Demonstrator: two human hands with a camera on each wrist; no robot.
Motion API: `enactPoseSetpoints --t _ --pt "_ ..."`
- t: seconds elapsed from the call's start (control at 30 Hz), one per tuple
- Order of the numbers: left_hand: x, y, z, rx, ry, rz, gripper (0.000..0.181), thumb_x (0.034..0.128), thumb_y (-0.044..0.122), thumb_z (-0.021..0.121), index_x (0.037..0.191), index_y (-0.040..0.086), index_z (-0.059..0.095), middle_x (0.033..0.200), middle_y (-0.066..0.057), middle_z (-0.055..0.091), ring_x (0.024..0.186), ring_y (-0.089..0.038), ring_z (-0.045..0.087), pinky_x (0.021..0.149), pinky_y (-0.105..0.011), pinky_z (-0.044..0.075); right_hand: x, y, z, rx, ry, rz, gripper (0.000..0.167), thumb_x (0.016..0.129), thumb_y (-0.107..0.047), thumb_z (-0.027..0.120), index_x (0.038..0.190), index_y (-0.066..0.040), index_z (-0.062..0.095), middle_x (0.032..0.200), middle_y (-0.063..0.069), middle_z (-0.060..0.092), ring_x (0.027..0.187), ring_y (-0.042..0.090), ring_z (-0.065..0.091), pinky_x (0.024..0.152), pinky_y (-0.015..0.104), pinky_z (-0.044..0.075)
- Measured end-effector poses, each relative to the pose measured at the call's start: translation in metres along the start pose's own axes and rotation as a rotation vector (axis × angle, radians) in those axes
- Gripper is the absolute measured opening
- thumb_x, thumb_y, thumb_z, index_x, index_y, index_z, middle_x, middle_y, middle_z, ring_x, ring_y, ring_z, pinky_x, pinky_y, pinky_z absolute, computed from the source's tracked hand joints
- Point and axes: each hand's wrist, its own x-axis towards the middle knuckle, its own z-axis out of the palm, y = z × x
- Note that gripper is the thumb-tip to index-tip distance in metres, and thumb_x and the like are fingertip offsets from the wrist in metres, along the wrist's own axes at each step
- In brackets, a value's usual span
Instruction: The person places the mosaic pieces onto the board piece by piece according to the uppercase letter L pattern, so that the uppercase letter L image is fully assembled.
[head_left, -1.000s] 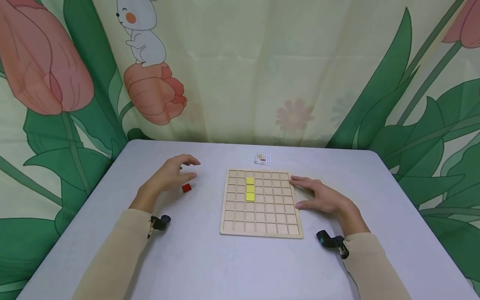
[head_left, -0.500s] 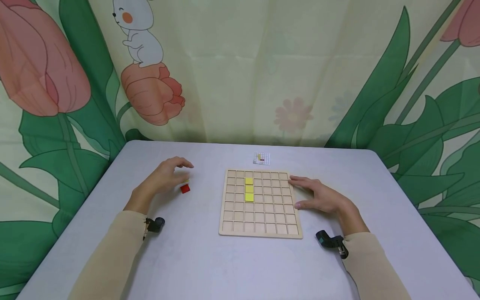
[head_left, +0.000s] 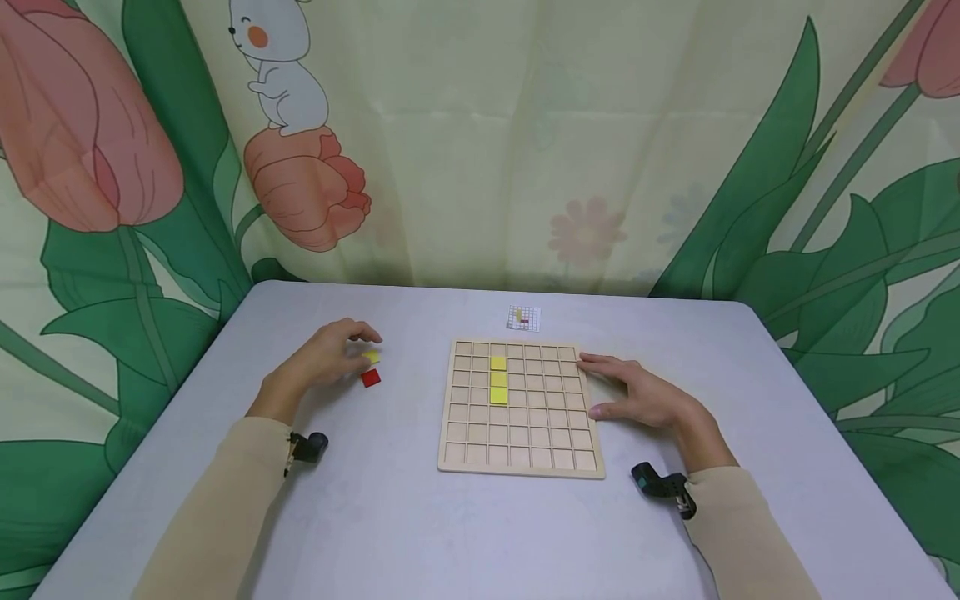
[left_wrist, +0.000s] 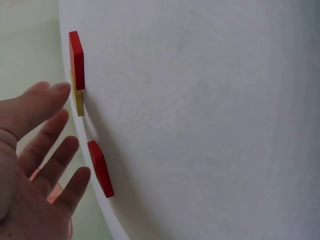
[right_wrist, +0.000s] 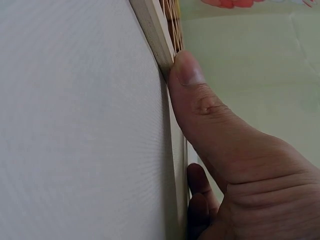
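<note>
Beside two small tiles at the left of the table is my left hand (head_left: 321,358), its thumb and fingers apart. A yellow tile (head_left: 372,357) lies by the thumb tip, and a red tile (head_left: 371,378) lies just nearer to me. The left wrist view also shows a second red tile (left_wrist: 101,170) below the fingers; the head view hides it. My right hand (head_left: 645,392) rests at the right edge of a wooden grid board (head_left: 521,458), thumb and fingertips touching the rim. A short column of yellow tiles (head_left: 498,379) sits in the board's cells.
A small printed card (head_left: 523,317) with a coloured grid pattern lies behind the board. The white table (head_left: 480,533) ends at a curtain (head_left: 480,167) printed with flowers and a rabbit. A small camera (head_left: 309,447) is worn on the left wrist, another (head_left: 660,482) on the right.
My left hand has drawn back slightly to the left, and the yellow tile beside its thumb has come into sight. The right hand stays on the board's edge.
</note>
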Motion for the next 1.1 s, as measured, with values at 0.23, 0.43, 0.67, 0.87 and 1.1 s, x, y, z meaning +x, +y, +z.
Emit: enactPoseSetpoints --t 0.23,0.43,0.67,0.87,1.1 --pt "0.0020 -0.0032 0.0015 0.036 -0.038 -0.019 0.029 0.0943 0.009 0.071 0.123 0.013 0.072 0.125 -0.012 0.062 0.125 -0.035 0.052 0.112 -0.058 0.039 0.0003 0.0005 0.0001 0.002 -0.005 0.025 0.084 0.085 -0.040 0.084 0.156 -0.015 0.045 0.167 0.007 0.031 0.155 0.042 0.018 0.120 0.067 0.016" --pt "0.0045 -0.0056 0.0013 0.070 -0.065 -0.017 0.033 0.0941 0.012 0.073 0.127 0.013 0.071 0.124 -0.012 0.061 0.123 -0.035 0.052 0.111 -0.057 0.041 0.0013 0.0010 0.0000 0.014 -0.013 0.011 0.084 0.085 -0.038 0.084 0.156 -0.014 0.045 0.167 0.007 0.031 0.156 0.040 0.018 0.121 0.065 0.017" --pt "0.0041 -0.0040 -0.0004 0.106 -0.068 -0.021 0.037 0.0944 0.012 0.073 0.131 0.010 0.066 0.121 -0.015 0.062 0.117 -0.033 0.053 0.109 -0.055 0.043 0.0007 0.0009 0.0001 0.002 -0.006 0.013 0.084 0.086 -0.040 0.083 0.156 -0.015 0.045 0.167 0.008 0.031 0.155 0.042 0.018 0.120 0.067 0.017" --pt "0.0016 -0.0026 -0.0035 0.109 -0.061 0.008 0.028 0.0951 0.008 0.071 0.122 0.012 0.071 0.114 -0.013 0.063 0.111 -0.033 0.054 0.105 -0.054 0.044 0.0007 -0.0001 0.0001 0.008 -0.008 -0.001 0.083 0.086 -0.038 0.083 0.156 -0.013 0.045 0.167 0.010 0.031 0.155 0.042 0.018 0.121 0.066 0.017" --pt "0.0007 -0.0064 -0.0016 0.126 -0.054 0.028 0.028 0.0955 0.009 0.071 0.123 0.012 0.070 0.113 -0.014 0.064 0.112 -0.034 0.054 0.104 -0.055 0.044 0.0000 -0.0013 -0.0001 0.007 -0.008 -0.016 0.083 0.087 -0.037 0.083 0.156 -0.011 0.045 0.167 0.012 0.032 0.155 0.043 0.019 0.120 0.067 0.017"
